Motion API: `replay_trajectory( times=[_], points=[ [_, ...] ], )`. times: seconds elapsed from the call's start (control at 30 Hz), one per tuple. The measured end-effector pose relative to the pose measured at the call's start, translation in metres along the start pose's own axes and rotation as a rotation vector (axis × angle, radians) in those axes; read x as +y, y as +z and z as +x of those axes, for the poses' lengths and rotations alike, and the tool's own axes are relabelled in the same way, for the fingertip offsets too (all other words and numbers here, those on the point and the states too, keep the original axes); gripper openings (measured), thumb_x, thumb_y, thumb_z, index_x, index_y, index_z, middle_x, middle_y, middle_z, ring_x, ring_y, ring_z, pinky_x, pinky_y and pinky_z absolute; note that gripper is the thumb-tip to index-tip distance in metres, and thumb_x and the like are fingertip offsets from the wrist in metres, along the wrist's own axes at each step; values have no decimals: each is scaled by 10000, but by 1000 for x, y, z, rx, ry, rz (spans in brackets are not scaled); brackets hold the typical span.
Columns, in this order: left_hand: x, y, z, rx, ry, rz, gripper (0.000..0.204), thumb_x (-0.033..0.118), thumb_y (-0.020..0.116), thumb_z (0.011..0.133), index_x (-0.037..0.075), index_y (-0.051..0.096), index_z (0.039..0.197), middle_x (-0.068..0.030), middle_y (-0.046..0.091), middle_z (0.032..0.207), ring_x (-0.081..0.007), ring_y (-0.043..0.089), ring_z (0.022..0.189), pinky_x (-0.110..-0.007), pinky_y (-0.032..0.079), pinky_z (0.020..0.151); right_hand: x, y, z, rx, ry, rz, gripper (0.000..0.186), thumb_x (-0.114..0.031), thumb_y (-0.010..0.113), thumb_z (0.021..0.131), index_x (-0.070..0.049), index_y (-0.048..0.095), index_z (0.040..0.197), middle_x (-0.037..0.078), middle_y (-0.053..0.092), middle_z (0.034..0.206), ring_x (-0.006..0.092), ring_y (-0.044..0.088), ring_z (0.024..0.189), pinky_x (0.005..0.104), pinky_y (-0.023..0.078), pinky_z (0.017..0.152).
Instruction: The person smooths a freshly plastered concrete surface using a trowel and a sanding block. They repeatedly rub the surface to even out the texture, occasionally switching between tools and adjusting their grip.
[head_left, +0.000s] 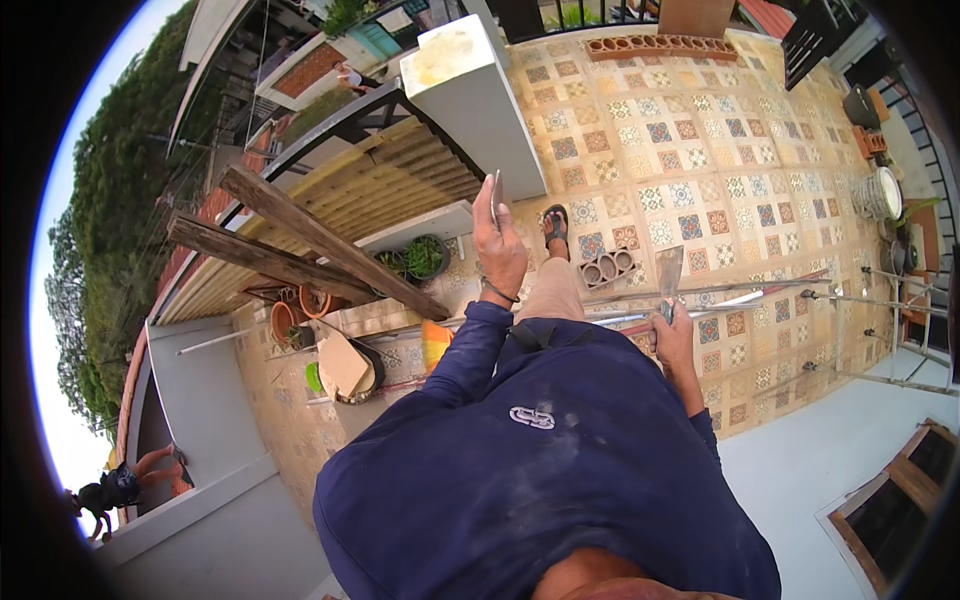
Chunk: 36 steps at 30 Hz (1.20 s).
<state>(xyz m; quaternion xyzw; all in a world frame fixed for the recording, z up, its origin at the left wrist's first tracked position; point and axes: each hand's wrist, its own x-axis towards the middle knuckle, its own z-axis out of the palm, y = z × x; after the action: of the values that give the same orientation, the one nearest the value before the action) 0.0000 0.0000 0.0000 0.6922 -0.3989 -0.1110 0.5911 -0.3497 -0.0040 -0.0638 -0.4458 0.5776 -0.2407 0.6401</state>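
My left hand [495, 240] is raised in the middle, closed on a thin metal blade [498, 190] seen nearly edge-on. My right hand [672, 335] grips a wide metal scraper [669, 268] by its handle, the blade pointing up and away from me. My sandalled foot [556, 226] shows between the hands, high over the patterned tile floor [650, 150]. A grey block with round holes [606, 268] lies on the floor below, beside long thin poles or pipes [750, 294].
Weathered beams [310, 250] lean at left near potted plants [425, 255] and a grey pillar [470, 120]. A metal frame [895, 300] and coiled white item [875, 195] are at right, a window [890, 500] lower right. Two other people [120, 490] [355, 78] are beyond the walls.
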Motion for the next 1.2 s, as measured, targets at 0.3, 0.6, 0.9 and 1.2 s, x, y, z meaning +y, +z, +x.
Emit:
replay_trajectory(
  times=[0.3,0.6,0.9,1.2],
  points=[
    [-54,13,255,35,422,523,649,-88,584,977,75,551,1605,-212,540,1634,-473,429,1577,-633,294,1319,-172,97,197,-60,55,-106,270,-249,620,1127,15,656,1174,69,633,775,153,590,658,339,491,605],
    [-59,-2,292,108,234,477,641,-137,539,972,41,553,1587,-198,564,1617,-447,472,1559,-595,346,1305,-329,168,258,-288,-675,-689,473,-192,681,1086,-26,574,1515,266,731,1278,428,757,1083,481,594,898],
    [-67,-4,307,450,89,591,435,56,488,1160,-15,524,1588,-239,550,1600,-417,514,1518,-503,465,1230,-400,215,368,-763,-988,-1055,547,-142,702,1029,-127,568,1559,179,621,1039,389,712,942,498,580,748],
    [-71,74,310,642,-207,922,542,65,609,1052,35,549,1590,-226,610,1543,-447,524,1495,-586,368,1258,-435,204,459,-1220,-980,-1146,590,-120,632,1045,-217,526,1617,203,617,1094,428,722,925,549,562,791]
  ],
)
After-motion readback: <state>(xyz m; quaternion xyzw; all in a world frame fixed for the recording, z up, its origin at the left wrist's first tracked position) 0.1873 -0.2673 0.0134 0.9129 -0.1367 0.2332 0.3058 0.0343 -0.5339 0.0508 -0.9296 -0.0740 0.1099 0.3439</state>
